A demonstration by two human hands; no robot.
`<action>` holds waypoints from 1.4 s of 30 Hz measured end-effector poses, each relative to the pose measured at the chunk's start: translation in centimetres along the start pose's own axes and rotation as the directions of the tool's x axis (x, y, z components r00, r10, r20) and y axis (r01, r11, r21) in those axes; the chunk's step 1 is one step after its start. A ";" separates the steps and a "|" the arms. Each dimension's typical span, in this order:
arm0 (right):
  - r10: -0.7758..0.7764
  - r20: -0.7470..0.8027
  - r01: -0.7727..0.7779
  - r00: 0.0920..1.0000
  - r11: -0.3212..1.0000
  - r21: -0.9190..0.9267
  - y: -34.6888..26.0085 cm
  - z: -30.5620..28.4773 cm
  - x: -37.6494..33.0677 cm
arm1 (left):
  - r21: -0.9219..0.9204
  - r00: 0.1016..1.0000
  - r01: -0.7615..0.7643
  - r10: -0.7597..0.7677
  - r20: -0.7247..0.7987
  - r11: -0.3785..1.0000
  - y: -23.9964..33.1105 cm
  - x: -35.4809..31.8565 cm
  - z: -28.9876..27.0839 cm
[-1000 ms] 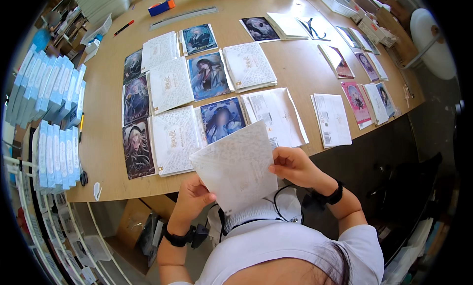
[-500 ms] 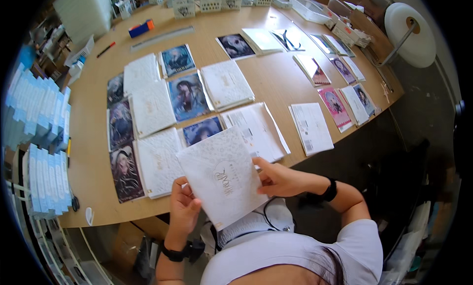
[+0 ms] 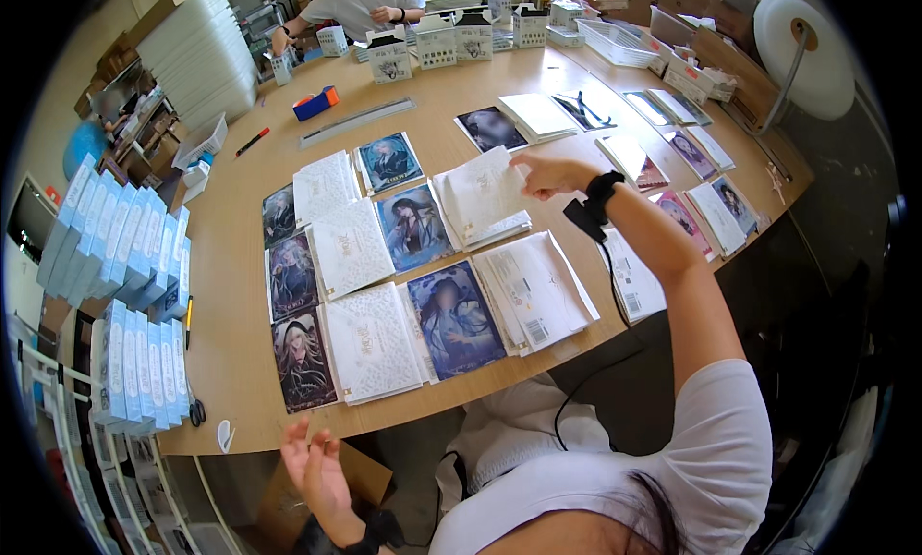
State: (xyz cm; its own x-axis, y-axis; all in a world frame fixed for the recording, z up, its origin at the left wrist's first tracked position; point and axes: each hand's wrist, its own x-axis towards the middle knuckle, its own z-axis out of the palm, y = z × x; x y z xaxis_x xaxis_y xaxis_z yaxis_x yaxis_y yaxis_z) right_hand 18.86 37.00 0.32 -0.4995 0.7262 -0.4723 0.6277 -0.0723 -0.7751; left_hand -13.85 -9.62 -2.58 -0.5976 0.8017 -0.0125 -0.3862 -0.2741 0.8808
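One arm stretched over the card table, the other hanging back.

Her right hand (image 3: 545, 176) reaches far out, arm nearly straight, fingers resting on the upper edge of a white printed stack (image 3: 480, 198) mid-table, beside a dark portrait card (image 3: 415, 227). The left hand (image 3: 317, 469) hovers below the table edge (image 3: 288, 440), palm up, fingers loosely spread, holding nothing.
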 end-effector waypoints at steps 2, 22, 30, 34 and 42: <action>0.034 0.012 -0.034 0.999 0.999 -0.038 1.3 0.1 1.0 | 0.034 0.997 -0.046 0.048 -0.058 0.998 0.1 -1.1 -2.2; 0.073 -0.119 -0.132 0.990 0.761 -0.635 -4.2 8.1 4.1 | -0.017 0.970 -0.098 0.092 -0.225 0.995 0.1 -3.9 -5.2; 0.228 -0.041 -0.166 0.973 0.566 -0.808 -4.0 11.2 7.9 | 0.016 0.950 -0.068 0.070 -0.304 0.998 0.3 -5.5 -4.8; 0.358 0.059 0.119 0.932 -0.149 -0.982 -2.8 12.3 11.8 | 0.082 0.934 -0.015 0.043 -0.356 0.997 -0.7 -5.2 -6.3; 0.236 0.084 -0.070 0.968 0.577 -0.813 -6.1 10.1 6.4 | 0.082 0.936 0.004 0.025 -0.351 0.997 -1.5 -5.5 -6.6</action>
State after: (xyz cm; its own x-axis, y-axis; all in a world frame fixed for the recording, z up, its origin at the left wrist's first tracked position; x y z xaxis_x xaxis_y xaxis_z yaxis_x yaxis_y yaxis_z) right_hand 5.79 35.14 -2.22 -0.3859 0.6288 -0.6751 0.8831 0.4634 -0.0731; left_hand -14.67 -17.12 -6.99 -0.8156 0.5571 -0.1560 -0.3297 -0.2259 0.9167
